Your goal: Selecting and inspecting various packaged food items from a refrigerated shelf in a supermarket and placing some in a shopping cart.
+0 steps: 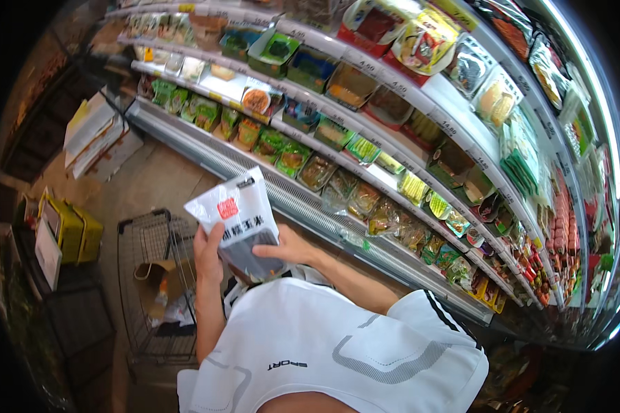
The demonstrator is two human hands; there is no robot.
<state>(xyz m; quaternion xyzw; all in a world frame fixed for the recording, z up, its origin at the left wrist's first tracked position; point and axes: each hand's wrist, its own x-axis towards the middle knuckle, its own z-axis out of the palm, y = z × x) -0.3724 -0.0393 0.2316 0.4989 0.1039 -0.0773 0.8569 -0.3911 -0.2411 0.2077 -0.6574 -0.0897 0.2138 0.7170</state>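
A sealed plastic food packet (242, 219) is held up before my chest, tilted, its printed face toward me. It is white at the top with a red emblem, and dark contents show through its lower part. My left hand (209, 253) grips the left edge with the thumb on the front. From the other side my right hand (284, 248) holds the lower right edge, its thumb lying across the dark area. The fingers behind the packet are hidden.
A refrigerated display (341, 144) with tiered shelves of packaged food curves along the right. To the left stands a wire shopping cart (155, 289) holding a brown paper bag (157, 289). Yellow crates (72, 229) and stacked white boxes (95, 137) stand farther left.
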